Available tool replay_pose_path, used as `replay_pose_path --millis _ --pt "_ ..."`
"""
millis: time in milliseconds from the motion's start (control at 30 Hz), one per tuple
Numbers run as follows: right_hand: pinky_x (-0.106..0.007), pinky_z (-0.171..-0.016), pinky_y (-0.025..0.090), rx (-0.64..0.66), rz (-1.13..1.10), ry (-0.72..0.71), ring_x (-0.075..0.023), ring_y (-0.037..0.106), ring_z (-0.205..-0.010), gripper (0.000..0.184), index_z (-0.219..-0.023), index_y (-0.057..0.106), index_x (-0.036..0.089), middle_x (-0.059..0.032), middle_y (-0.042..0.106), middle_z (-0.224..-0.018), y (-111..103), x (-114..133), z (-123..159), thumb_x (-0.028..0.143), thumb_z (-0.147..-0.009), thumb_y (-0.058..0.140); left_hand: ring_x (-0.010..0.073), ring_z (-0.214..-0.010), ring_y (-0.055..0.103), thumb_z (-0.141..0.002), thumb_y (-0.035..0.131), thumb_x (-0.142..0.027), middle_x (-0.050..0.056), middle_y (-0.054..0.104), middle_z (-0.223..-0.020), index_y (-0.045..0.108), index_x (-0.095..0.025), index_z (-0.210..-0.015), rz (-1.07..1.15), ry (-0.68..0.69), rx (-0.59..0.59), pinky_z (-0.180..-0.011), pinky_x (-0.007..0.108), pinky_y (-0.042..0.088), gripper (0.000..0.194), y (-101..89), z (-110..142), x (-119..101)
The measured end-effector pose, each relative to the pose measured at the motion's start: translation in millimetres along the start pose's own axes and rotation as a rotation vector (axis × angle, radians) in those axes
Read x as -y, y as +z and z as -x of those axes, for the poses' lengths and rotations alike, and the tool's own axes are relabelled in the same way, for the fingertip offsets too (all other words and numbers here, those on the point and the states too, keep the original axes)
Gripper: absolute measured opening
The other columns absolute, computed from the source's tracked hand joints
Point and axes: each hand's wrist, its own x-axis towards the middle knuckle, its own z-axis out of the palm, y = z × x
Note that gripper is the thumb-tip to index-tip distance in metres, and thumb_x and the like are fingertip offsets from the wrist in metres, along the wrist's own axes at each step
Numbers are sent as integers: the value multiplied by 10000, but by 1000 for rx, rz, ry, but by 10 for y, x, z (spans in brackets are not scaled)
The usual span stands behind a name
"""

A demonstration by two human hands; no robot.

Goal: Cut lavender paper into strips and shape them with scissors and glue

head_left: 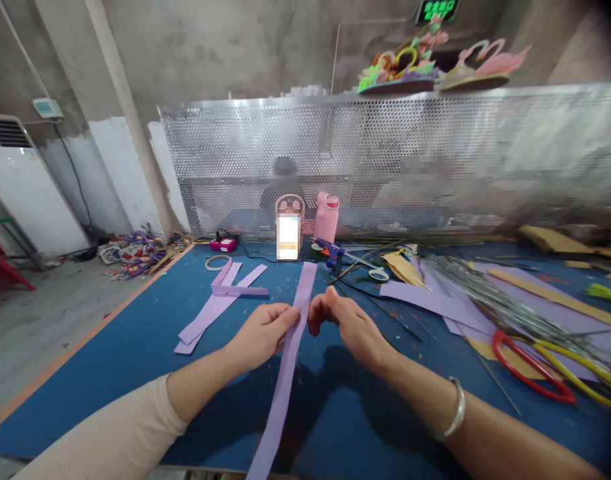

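Note:
A long strip of purple foam or paper [292, 347] runs from the tabletop down toward the near edge. My left hand [266, 331] pinches its left edge between thumb and fingers. Just right of the strip is my right hand [348, 323], with loosely curled fingers, the thumb raised apart, and nothing visible in its grasp. Further left, several cut purple strips [210, 317] lie crossed on the blue table [150, 360]. A roll of tape [218, 263] sits beyond them. Behind my right hand lies a blue glue gun [328, 253].
A lit phone [288, 237] stands by a pink bottle [327, 217]. Red-handled scissors [532, 373] with a yellow handle, a bundle of wires [500, 293] and purple sheets [442, 303] cover the right side. A perforated metal panel [375, 153] closes the back.

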Motion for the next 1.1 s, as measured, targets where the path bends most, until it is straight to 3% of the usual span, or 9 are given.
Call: replay_pose_path --millis 267,333,467,700,767,900,1033,1100 --pt "-254 -489 302 -54 116 55 -109 370 -490 496 -495 469 196 35 436 -488 8 -17 16 571 -810 547 58 -366 321 -720 565 -685 -74 370 -421 459 -179 -604 -54 -74 56 -390 206 221 529 31 32 -6" --pt "-257 -513 342 -31 97 60 -116 411 -507 539 -514 487 191 18 478 -508 -3 -28 7 632 -823 480 55 -369 307 -726 570 -672 -79 355 -432 497 -170 -628 -49 -72 53 -391 206 221 517 30 32 -9" --pt "-281 -516 399 1 36 78 -134 466 -488 726 -577 503 188 -17 514 -522 -28 -73 -22 728 -861 110 51 -375 275 -749 560 -646 -83 327 -438 498 -170 -615 -42 -51 12 -395 208 211 499 27 28 -7" --pt "-243 -472 313 -8 55 85 -96 362 -471 530 -536 461 197 52 423 -490 -25 -91 -29 678 -722 584 62 -389 324 -759 532 -657 -69 361 -441 416 -187 -574 -161 -22 68 -394 210 228 518 55 45 27" --pt "-245 -475 323 16 45 100 -98 387 -470 553 -538 470 193 43 440 -488 -45 -105 -36 706 -735 541 61 -389 318 -750 533 -669 -71 360 -448 420 -189 -586 -152 -37 80 -392 211 230 520 56 49 31" --pt "-258 -452 354 17 8 118 -110 419 -438 680 -577 478 197 23 452 -486 -102 -176 -77 788 -801 228 58 -395 298 -748 540 -664 -72 350 -445 415 -187 -573 -144 -54 109 -396 216 216 523 62 66 27" --pt "-233 -419 294 -52 21 95 -89 341 -428 556 -570 406 215 69 369 -468 -122 -212 -114 734 -737 511 55 -398 293 -773 528 -642 -69 351 -446 416 -183 -565 -165 -49 174 -397 218 202 517 88 82 27" --pt "-226 -419 310 -52 15 99 -90 345 -431 543 -589 393 218 71 369 -479 -122 -199 -114 724 -754 500 52 -389 299 -749 551 -650 -72 352 -444 413 -183 -560 -150 -60 156 -389 212 210 523 98 75 26"
